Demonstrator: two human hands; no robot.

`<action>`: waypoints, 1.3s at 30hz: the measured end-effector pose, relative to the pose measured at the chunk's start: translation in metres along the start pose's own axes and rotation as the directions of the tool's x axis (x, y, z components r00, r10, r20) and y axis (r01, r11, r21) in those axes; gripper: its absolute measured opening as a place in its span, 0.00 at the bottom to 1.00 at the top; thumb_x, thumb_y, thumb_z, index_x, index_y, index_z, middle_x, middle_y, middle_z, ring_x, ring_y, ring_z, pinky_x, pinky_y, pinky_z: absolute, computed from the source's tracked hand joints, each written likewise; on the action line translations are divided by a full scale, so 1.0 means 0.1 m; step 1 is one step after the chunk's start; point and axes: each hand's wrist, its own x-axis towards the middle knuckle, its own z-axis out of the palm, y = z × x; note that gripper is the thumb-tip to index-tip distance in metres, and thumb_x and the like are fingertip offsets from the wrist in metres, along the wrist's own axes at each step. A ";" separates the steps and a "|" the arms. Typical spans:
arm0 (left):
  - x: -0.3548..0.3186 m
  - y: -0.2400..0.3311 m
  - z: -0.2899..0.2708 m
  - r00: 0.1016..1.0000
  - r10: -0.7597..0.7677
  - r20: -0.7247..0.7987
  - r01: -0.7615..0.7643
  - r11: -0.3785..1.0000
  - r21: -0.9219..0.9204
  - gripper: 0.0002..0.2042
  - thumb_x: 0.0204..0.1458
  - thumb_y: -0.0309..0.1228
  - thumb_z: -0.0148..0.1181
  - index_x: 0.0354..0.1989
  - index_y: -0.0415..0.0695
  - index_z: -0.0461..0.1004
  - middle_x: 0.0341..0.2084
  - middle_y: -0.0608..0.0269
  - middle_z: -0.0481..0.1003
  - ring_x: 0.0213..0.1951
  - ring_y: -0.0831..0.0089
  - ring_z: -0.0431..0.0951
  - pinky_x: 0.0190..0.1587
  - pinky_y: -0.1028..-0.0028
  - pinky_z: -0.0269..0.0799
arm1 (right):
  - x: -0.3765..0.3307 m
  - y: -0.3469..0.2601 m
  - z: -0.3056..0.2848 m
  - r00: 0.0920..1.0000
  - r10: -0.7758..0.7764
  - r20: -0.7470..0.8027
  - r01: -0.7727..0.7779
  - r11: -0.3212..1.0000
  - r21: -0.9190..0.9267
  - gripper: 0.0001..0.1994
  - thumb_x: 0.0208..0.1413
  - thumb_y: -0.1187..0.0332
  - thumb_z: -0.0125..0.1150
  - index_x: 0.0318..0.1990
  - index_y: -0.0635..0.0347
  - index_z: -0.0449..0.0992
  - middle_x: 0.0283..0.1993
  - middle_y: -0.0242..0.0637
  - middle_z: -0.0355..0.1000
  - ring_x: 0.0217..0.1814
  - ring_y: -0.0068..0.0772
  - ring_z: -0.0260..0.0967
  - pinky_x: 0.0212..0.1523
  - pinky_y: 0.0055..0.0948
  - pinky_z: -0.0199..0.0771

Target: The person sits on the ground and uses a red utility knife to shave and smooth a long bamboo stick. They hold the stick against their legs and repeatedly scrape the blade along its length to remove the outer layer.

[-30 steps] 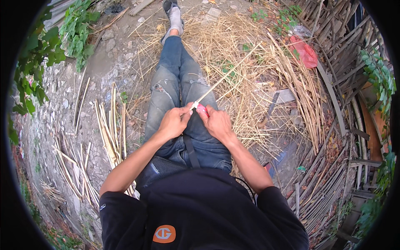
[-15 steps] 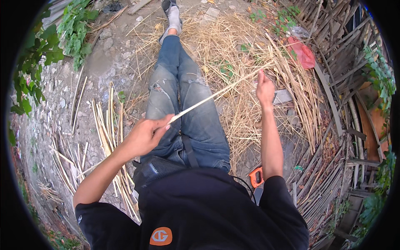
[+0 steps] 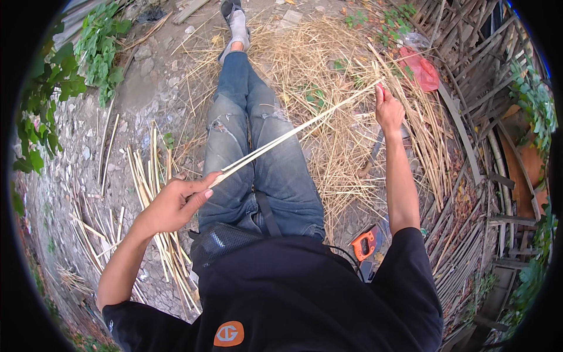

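Observation:
A long pale bamboo strip point(image 3: 293, 135) slants across my thighs, rising to the right. My left hand point(image 3: 177, 202) pinches its near end between thumb and fingers, beside my left thigh. At the far end, my right hand point(image 3: 389, 111) is closed on it, out over the straw-like shavings. Along much of its length the strip shows as two thin strands lying close together. Just below my right hand, a knife-like tool with a brown handle point(image 3: 365, 171) lies on the shavings, its blade partly covered by my wrist.
Split bamboo lengths point(image 3: 153, 193) lie left of my legs. Shavings point(image 3: 334, 129) cover the ground on the right, with more long strips point(image 3: 431, 146) beyond. An orange-handled saw point(image 3: 364, 245) rests near my right hip. A red plastic bag point(image 3: 421, 70) lies by a stick fence point(image 3: 469, 64).
My hands have moved apart, the left down and leftward, the right up and rightward. The bamboo strip now shows two separate strands, and more of the saw is visible.

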 end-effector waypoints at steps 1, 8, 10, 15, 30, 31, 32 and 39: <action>0.03 -0.05 -0.03 0.999 -0.029 0.020 0.031 0.998 -0.063 0.21 0.69 0.29 0.57 0.68 0.40 0.71 0.19 0.62 0.67 0.23 0.79 0.64 0.30 0.72 0.66 | 0.01 -0.01 0.01 1.000 0.006 -0.024 -0.003 0.993 0.122 0.30 0.71 0.37 0.45 0.45 0.53 0.84 0.28 0.60 0.78 0.33 0.66 0.77 0.38 0.57 0.73; 0.17 -0.43 -0.13 0.937 -0.264 0.227 0.339 0.844 -0.417 0.20 0.71 0.32 0.56 0.70 0.49 0.71 0.22 0.76 0.64 0.24 0.85 0.60 0.28 0.78 0.60 | -0.18 -0.15 0.33 0.875 0.103 0.474 -0.483 0.263 0.835 0.32 0.72 0.36 0.44 0.21 0.49 0.62 0.14 0.25 0.55 0.16 0.24 0.51 0.19 0.30 0.51; 0.21 -0.52 -0.15 0.936 -0.279 0.214 0.345 0.850 -0.398 0.20 0.71 0.32 0.56 0.70 0.51 0.72 0.19 0.77 0.62 0.21 0.86 0.58 0.24 0.77 0.56 | -0.27 -0.31 0.28 0.702 0.038 0.712 -0.712 -0.018 0.702 0.30 0.72 0.35 0.44 0.22 0.44 0.56 0.16 0.19 0.49 0.16 0.17 0.47 0.19 0.26 0.44; 0.23 -0.83 -0.13 0.993 -0.114 0.033 0.118 0.980 -0.160 0.19 0.70 0.31 0.58 0.67 0.43 0.74 0.21 0.75 0.67 0.23 0.84 0.62 0.26 0.75 0.61 | -0.44 -0.23 0.39 0.852 0.092 0.516 -0.454 0.618 0.641 0.32 0.72 0.36 0.44 0.24 0.53 0.69 0.16 0.27 0.60 0.17 0.24 0.54 0.21 0.32 0.56; -0.43 -1.20 0.25 0.994 -0.074 -0.084 0.101 0.919 0.380 0.16 0.63 0.30 0.65 0.54 0.32 0.80 0.24 0.42 0.79 0.23 0.59 0.81 0.32 0.65 0.75 | -1.45 -0.39 0.61 0.871 0.030 0.490 -0.098 0.989 0.115 0.34 0.71 0.38 0.44 0.43 0.64 0.81 0.35 0.62 0.79 0.41 0.70 0.78 0.47 0.58 0.75; -0.45 -1.23 0.26 0.992 -0.077 -0.098 0.106 0.936 0.337 0.16 0.63 0.30 0.65 0.55 0.32 0.80 0.23 0.42 0.78 0.23 0.58 0.80 0.32 0.65 0.74 | -1.41 -0.41 0.60 0.876 0.048 0.480 -0.114 0.987 0.110 0.34 0.71 0.37 0.44 0.44 0.64 0.81 0.35 0.63 0.79 0.42 0.71 0.78 0.47 0.59 0.75; -0.39 -1.31 0.25 0.993 -0.064 -0.103 0.092 0.950 0.297 0.16 0.62 0.30 0.66 0.55 0.33 0.80 0.23 0.43 0.77 0.22 0.57 0.79 0.32 0.65 0.74 | -1.42 -0.32 0.74 0.929 0.025 0.370 -0.054 0.996 0.066 0.33 0.70 0.36 0.44 0.41 0.61 0.80 0.26 0.52 0.79 0.31 0.57 0.78 0.38 0.49 0.76; -0.34 -1.56 0.11 0.964 -0.151 -0.219 0.212 0.933 0.292 0.14 0.65 0.36 0.61 0.52 0.40 0.83 0.20 0.45 0.75 0.24 0.52 0.80 0.32 0.61 0.73 | -1.76 -0.28 0.64 0.408 -0.262 0.875 -0.904 0.017 0.427 0.30 0.69 0.34 0.48 0.23 0.45 0.54 0.16 0.19 0.46 0.14 0.16 0.37 0.16 0.25 0.39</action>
